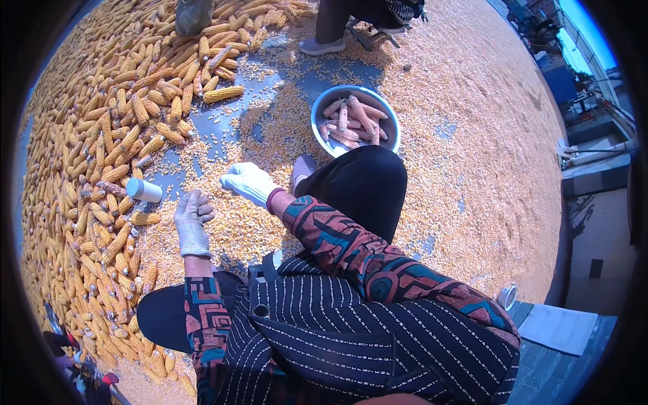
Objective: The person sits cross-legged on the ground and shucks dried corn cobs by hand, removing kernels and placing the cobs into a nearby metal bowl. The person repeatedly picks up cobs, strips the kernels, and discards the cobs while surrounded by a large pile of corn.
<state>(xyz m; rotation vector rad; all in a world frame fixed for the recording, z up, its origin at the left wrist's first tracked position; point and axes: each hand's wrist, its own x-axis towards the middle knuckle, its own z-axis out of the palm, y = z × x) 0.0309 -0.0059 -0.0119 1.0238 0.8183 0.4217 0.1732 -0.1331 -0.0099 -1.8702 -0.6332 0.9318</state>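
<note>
My left hand [194, 223], in a pale knitted work glove, is held over loose corn kernels [243, 215] with its fingers half curled and parted. Nothing shows in it. My right hand [248, 183] wears a white glove with a dark red cuff. Its fingers are bent down toward the kernels, and whether they hold anything is hidden. A white cylindrical container with a grey-blue end [144, 190] lies on its side just beyond my left hand. Close by are a yellow corn cob [145, 218] and a stripped cob [112, 188].
A large heap of unshelled corn cobs [101, 152] spreads along the left. Beyond my right knee stands a metal basin [319, 109] holding several stripped cobs [349, 121]. Another person's shoe [324, 46] is at the top, beside a low folding stool [372, 36]. Kernels [471, 167] cover the right.
</note>
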